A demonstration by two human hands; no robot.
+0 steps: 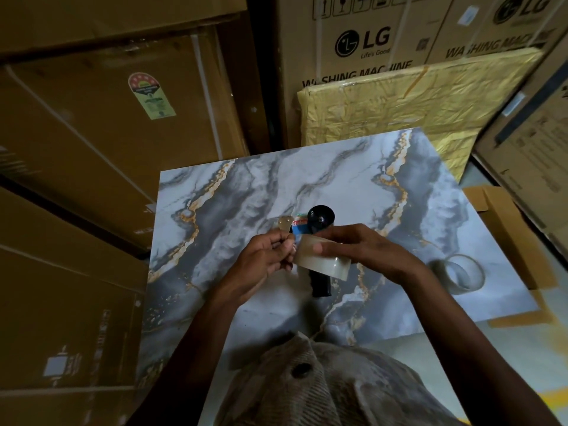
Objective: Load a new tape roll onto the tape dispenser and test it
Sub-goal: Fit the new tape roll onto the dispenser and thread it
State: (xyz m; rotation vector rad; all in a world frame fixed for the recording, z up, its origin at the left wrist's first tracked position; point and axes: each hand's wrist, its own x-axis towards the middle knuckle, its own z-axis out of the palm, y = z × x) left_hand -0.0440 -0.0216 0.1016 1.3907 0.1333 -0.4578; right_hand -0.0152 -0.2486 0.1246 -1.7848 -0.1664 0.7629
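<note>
Both hands are up over a marbled grey-white slab w/ gold veins (246, 192) that serves as the work surface. The right hand (365, 250) grips a roll of clear, slightly tan packing tape (322, 262), thumb pressed on the outer face near its left edge, fingers curled over the top & far side; roll is held off the slab, axis roughly sideways. The left hand (264, 256) has fingers curled in, tips pinched together right at the roll's left edge, prob. on the loose tape end, though the film is too clear & the light too dim to see it for sure. Directly under & behind the hands lies a black hand-held tape dispenser (319, 219) flat on the slab: round black hub w/ a centre screw sticks out above the right hand, a metal blade plate (284, 224) shows just above the left-hand fingers, a red-blue label patch sits between plate & hub, and the black handle (321, 284) pokes out below the roll, pointing toward the person. Hub carries no roll. Well apart to the right, near the slab's edge, a second clear tape ring (461, 273) lies on the slab. Brown cardboard cartons (107, 133) stack up at left; LG washing-machine boxes (368, 41) stand behind, w/ a yellow-wrapped flat package (399, 109) leaning against them. A ribbed beige shirt w/ a dark button (301, 370) fills the bottom edge.
</note>
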